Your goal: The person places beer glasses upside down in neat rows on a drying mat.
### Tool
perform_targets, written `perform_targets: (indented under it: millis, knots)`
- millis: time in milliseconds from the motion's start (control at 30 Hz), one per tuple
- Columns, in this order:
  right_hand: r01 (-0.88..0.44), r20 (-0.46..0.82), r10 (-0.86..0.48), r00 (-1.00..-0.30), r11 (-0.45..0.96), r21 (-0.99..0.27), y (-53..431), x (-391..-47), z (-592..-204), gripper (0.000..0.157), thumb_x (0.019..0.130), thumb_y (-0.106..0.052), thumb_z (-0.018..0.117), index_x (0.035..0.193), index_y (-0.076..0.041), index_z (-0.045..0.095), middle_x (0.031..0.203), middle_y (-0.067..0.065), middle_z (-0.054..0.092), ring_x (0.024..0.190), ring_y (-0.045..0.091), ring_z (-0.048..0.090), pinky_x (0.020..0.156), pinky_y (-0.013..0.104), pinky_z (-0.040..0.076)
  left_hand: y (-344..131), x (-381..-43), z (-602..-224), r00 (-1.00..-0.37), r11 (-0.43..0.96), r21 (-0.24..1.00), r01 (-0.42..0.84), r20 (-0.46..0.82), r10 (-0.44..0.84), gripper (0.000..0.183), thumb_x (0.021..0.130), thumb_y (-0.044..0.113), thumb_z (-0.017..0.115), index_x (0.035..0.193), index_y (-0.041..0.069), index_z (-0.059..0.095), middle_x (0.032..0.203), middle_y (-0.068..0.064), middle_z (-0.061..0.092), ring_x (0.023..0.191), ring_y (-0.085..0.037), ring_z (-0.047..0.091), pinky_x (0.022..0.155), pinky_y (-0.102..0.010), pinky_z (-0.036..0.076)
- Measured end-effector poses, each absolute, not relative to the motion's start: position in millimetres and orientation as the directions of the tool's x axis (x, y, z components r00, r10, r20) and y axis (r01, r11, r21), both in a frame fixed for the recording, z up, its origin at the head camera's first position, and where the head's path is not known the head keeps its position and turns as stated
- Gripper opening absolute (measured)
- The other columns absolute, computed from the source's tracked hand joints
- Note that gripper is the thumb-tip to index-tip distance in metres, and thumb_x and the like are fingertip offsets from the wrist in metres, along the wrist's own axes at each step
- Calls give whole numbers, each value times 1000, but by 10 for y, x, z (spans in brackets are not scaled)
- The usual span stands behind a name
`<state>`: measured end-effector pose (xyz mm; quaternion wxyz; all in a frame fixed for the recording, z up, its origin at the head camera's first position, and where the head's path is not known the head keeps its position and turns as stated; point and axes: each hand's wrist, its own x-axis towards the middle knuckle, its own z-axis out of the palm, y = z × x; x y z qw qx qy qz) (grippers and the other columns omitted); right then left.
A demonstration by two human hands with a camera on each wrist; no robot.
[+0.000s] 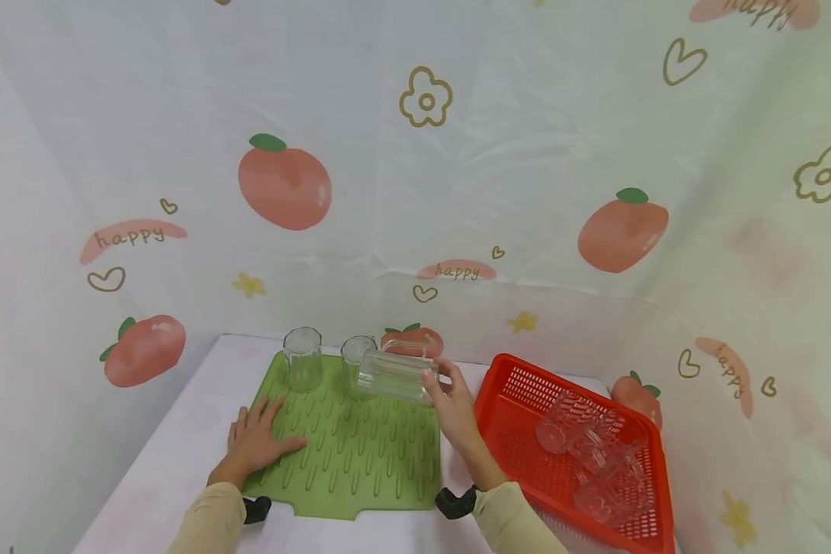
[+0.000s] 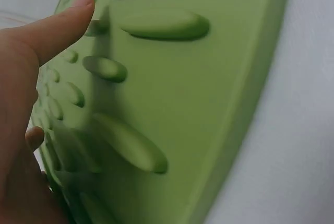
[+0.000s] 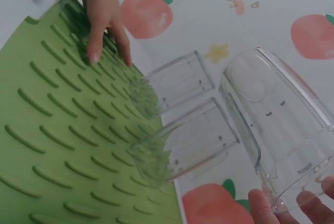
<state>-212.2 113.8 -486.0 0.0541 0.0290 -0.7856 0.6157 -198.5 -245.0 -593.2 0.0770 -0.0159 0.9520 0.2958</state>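
Observation:
In the head view, my right hand (image 1: 455,404) grips a clear glass mug (image 1: 396,377) at one end. The mug lies nearly level in the air over the back right of a green drying mat (image 1: 346,469), its handle on the upper side. My fingers (image 3: 313,208) wrap that end in the right wrist view. My left hand (image 1: 256,440) rests with fingers spread on the left edge of the mat. Two more clear mugs stand on the mat's back part, one at the left corner (image 1: 304,362) and another mug (image 1: 353,369) partly hidden behind the held one.
To the right, a red plastic basket (image 1: 519,469) holds several clear glass mugs (image 1: 595,454) lying in a heap. The mat lies on a white-covered table (image 1: 173,454). A printed cloth (image 1: 498,177) hangs close behind the table and along its sides.

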Motion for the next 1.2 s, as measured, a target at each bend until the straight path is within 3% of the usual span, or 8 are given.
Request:
perform_targets:
  millis: [233, 433, 633, 800, 1000, 1200]
  knots:
    - [-68, 71, 9, -997, 205, -976, 1141, -2111, -4925, 56, 103, -37, 61, 149, -8, 46, 148, 16, 51, 127, 37, 62, 91, 40, 61, -2362, -1991, -5802, -996, 830, 558, -15, -83, 38, 108, 83, 61, 75, 161, 9, 23, 165, -34, 14, 148, -67, 2, 114, -83, 6]
    - [-60, 64, 15, -998, 182, -981, 1140, -2100, -4953, 55, 104, -36, 60, 148, -7, 46, 147, 17, 51, 119, 32, 65, 84, 29, 61, -2193, -1993, -5450, -996, 863, 502, 62, -29, 89, 101, 81, 58, 78, 158, 10, 33, 160, -33, 29, 145, -67, 17, 112, -82, 18]
    - [-40, 41, 0, -999, 133, -990, 1124, -2101, -4982, 56, 104, -35, 58, 149, -5, 43, 146, 18, 50, 112, 24, 65, 86, 29, 62, -2056, -1982, -5118, -985, 855, 515, 64, -107, 138, 100, 83, 59, 76, 157, 5, 36, 157, -34, 36, 142, -67, 25, 107, -80, 30]
    - [-38, 37, -8, -999, 104, -994, 1114, -2091, -4992, 55, 105, -35, 57, 149, -4, 43, 147, 19, 49, 111, 22, 64, 88, 32, 62, -1940, -1990, -4932, -978, 831, 547, 102, -96, 183, 102, 84, 64, 72, 157, 4, 35, 157, -29, 41, 143, -58, 35, 111, -73, 35]
    - [-47, 45, -26, -999, 78, -996, 1104, -2072, -4973, 56, 105, -33, 57, 150, -3, 41, 147, 21, 47, 112, 24, 64, 88, 33, 63, -1794, -2014, -4731, -971, 750, 643, 156, -39, 235, 98, 88, 68, 66, 161, 15, 31, 162, -19, 39, 147, -49, 38, 112, -70, 37]
    - [-42, 39, -35, -999, 70, -997, 1095, -2082, -4956, 55, 106, -34, 55, 150, -4, 40, 147, 19, 47, 117, 25, 62, 90, 34, 62, -1633, -2103, -4657, -961, 613, 758, 223, 65, 269, 89, 92, 60, 67, 163, 26, 25, 165, -7, 37, 146, -42, 44, 111, -67, 40]
